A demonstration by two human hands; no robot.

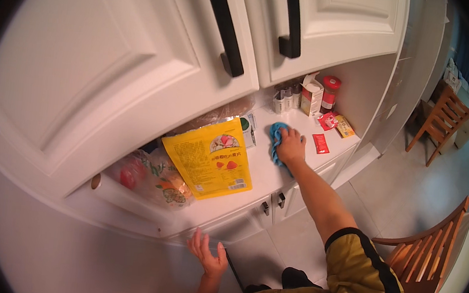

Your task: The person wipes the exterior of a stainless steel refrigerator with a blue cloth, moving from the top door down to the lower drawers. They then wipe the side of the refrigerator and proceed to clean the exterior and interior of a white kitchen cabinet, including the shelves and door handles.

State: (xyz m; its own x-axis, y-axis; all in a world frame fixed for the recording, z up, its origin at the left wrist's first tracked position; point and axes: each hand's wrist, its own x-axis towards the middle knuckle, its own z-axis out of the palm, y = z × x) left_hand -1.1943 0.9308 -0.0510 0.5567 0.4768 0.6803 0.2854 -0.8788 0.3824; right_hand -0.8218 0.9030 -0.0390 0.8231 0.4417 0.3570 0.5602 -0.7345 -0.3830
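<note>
A crumpled blue cloth [276, 144] lies on the white counter [258, 165] of a cabinet niche, and my right hand [292, 145] grips it, pressing it to the surface. My left hand [208, 254] hangs in the air in front of the counter's edge, fingers spread, holding nothing. To the left of the cloth is a yellow food pouch [212, 161] with pictures of strawberries. Right of my right hand lie a small red sachet [320, 143], a red and white wrapper [328, 120] and a yellow packet [345, 126].
Behind stand a red-lidded jar [329, 94], an opened carton [312, 95] and several small bottles [283, 100]. Plastic bags [163, 180] fill the niche's left part. White upper doors with black handles [225, 27] overhang the counter. Wooden chairs [423, 253] stand at the right.
</note>
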